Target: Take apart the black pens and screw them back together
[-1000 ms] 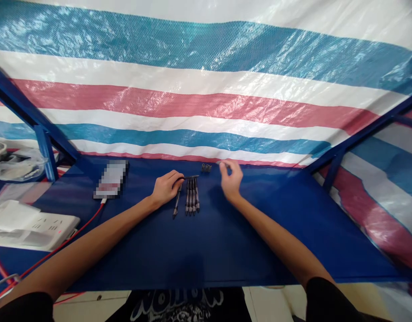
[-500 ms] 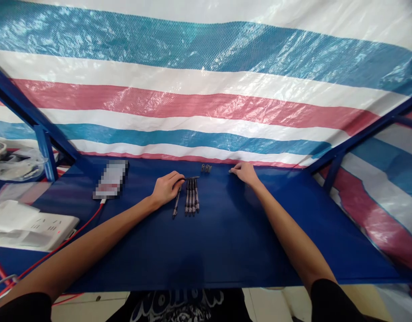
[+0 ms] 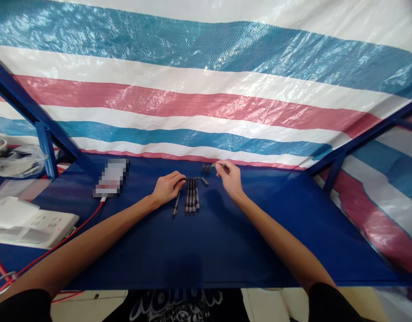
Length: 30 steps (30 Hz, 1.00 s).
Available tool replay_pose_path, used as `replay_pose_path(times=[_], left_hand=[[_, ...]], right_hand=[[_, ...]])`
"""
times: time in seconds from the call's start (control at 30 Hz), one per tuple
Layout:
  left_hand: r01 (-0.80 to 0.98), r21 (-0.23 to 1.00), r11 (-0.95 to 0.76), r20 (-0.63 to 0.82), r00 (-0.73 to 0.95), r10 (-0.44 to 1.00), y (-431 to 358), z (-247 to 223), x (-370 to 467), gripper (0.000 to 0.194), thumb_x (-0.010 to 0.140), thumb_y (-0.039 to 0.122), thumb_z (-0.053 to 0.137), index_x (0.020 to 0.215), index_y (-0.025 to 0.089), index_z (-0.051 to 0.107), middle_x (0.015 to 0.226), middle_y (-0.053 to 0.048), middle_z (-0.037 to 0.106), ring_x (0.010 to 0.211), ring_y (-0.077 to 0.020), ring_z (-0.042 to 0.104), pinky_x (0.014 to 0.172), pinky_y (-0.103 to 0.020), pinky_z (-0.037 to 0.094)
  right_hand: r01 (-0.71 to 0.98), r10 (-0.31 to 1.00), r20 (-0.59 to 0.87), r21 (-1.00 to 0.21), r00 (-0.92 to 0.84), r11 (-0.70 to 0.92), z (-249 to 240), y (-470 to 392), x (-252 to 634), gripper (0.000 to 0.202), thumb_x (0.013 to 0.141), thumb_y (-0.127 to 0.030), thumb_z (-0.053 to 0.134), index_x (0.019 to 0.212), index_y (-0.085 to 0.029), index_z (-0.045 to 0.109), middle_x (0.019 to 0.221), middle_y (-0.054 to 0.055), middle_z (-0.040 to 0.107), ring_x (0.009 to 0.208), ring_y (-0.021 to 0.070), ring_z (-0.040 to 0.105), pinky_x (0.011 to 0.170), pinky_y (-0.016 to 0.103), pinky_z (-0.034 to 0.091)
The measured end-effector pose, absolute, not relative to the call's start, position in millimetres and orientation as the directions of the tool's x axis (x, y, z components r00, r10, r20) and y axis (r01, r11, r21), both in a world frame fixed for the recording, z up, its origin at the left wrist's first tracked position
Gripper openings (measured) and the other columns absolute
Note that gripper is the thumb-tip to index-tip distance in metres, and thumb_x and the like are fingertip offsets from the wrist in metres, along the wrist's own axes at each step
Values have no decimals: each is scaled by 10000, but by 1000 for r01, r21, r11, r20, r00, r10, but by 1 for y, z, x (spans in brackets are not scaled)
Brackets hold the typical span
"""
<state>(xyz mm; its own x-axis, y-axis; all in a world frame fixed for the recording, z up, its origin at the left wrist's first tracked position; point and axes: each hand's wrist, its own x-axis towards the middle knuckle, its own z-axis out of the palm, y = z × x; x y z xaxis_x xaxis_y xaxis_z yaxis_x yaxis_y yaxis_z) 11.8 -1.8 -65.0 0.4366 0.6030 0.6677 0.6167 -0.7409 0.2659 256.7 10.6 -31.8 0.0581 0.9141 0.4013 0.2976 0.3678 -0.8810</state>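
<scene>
On the blue table, several dark pens (image 3: 191, 199) lie side by side, tips toward me. A single pen (image 3: 176, 203) lies just left of them, below my left hand (image 3: 169, 187). My left hand is closed on a thin black strip (image 3: 182, 180) that reaches across the tops of the pens. Two small metallic cylinders (image 3: 206, 168) stand behind the row, and a small grey cylinder (image 3: 205, 181) lies tilted right of the pen tops. My right hand (image 3: 229, 176) is pinched beside the standing cylinders, with a small light piece at its fingertips.
A phone (image 3: 111, 178) with a red cable (image 3: 81, 226) lies at the left. A white power strip (image 3: 52, 226) sits at the left edge, with plastic bags (image 3: 20, 163) behind it. Striped sheeting (image 3: 206, 105) rises behind the table between blue frame bars (image 3: 330, 156).
My right hand has moved left to the small cylinders. One cylinder from the standing group now lies nearer the pens. My left hand has hardly moved.
</scene>
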Motion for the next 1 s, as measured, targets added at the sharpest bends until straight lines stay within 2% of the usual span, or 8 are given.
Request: replay_pose_path(times=[0.1, 0.2, 0.43, 0.63, 1.0], left_hand=[[629, 261, -732, 671, 427, 606, -2, -65, 12, 221, 962, 262, 437, 940, 171, 637, 864, -43, 665, 770, -130, 624, 672, -233, 479], [643, 254, -723, 662, 429, 615, -1, -65, 12, 229, 965, 269, 430, 946, 175, 638, 867, -41, 668, 775, -130, 626, 676, -234, 481], [653, 255, -713, 654, 427, 625, -1, -66, 12, 240, 964, 275, 424, 952, 178, 642, 873, -41, 670, 786, -132, 629, 694, -232, 491], [644, 273, -715, 651, 424, 630, -1, -66, 12, 236, 960, 272, 431, 952, 175, 646, 870, -44, 670, 789, -136, 633, 698, -237, 495], [616, 266, -741, 667, 438, 603, -3, -64, 12, 227, 962, 270, 436, 969, 173, 642, 881, -45, 670, 781, -130, 627, 690, -228, 483]], right_hand=[[229, 887, 450, -879, 103, 419, -48, 0, 241, 213, 822, -364, 597, 913, -179, 647, 805, 39, 646, 650, 143, 574, 627, 279, 492], [256, 862, 501, -846, 81, 468, -63, -6, 232, 198, 835, -357, 595, 931, -192, 644, 889, 49, 637, 699, 146, 577, 632, 277, 499], [317, 799, 601, -757, -4, 571, -64, -11, 234, 157, 863, -325, 567, 928, -200, 637, 918, 60, 631, 738, 157, 593, 649, 287, 513], [356, 797, 600, -733, -64, 580, -63, -12, 234, 159, 871, -327, 539, 941, -215, 629, 950, 71, 635, 805, 180, 610, 668, 302, 525], [375, 782, 616, -707, -92, 600, -63, -15, 231, 191, 870, -351, 547, 949, -208, 646, 886, 71, 669, 708, 172, 627, 650, 308, 541]])
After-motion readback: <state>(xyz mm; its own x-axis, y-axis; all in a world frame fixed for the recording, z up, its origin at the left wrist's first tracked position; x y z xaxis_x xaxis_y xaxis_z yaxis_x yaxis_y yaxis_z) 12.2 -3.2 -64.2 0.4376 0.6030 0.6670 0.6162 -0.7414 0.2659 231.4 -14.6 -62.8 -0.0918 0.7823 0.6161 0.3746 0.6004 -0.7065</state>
